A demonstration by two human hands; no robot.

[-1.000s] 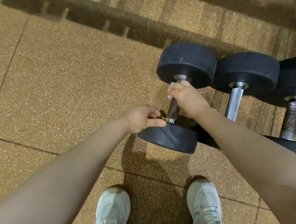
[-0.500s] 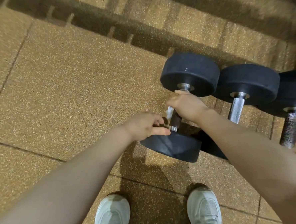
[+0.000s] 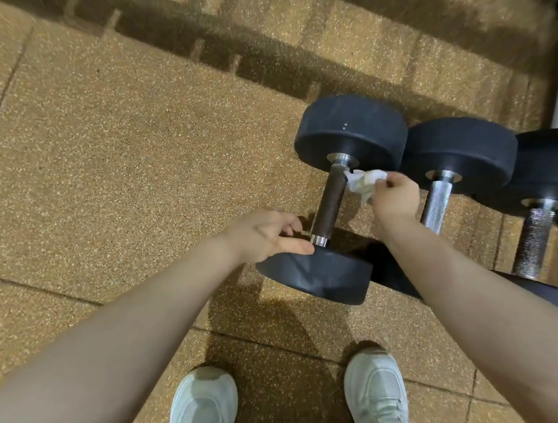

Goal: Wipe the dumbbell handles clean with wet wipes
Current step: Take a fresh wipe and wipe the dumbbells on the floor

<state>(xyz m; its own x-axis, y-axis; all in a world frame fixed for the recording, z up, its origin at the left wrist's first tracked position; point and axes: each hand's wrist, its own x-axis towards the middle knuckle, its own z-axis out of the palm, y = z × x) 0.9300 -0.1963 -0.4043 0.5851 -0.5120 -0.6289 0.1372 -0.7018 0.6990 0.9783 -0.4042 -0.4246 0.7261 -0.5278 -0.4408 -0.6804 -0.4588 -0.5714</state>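
Here, dumbbell [image 3: 331, 201] lying flat — handle running near-to-far, right hand [image 3: 392, 197] pinching wipe [image 3: 364, 181].

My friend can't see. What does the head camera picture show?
A person's right hand holds a crumpled white wet wipe beside the brown handle of a black dumbbell on a speckled floor. Their left hand rests on the dumbbell's near weight. Two more dumbbells lie to the right, and white shoes show below.
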